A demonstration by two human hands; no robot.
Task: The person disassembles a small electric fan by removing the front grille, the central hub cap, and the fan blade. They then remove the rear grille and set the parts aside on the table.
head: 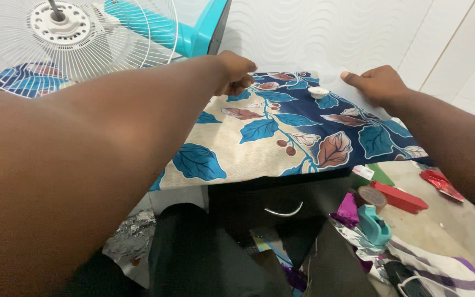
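Leaf-print cloth (281, 137), blue, beige and brown, is lying spread over a dark counter (270, 201) by the white wall. Left hand (236, 71) is curling its grip closed at the cloth's far edge, seemingly pinching it; right hand (377, 83) is resting flat, fingers extended, on the far right corner. Small white cap (318, 92) is sitting on the cloth between both hands. Also lying nearby: white fan grille (67, 38), teal tape dispenser (374, 223), red box (399, 197)

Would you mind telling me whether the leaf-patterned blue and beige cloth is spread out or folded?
Spread out: the leaf-patterned blue and beige cloth lies flat over the surface, both hands at its far edge.
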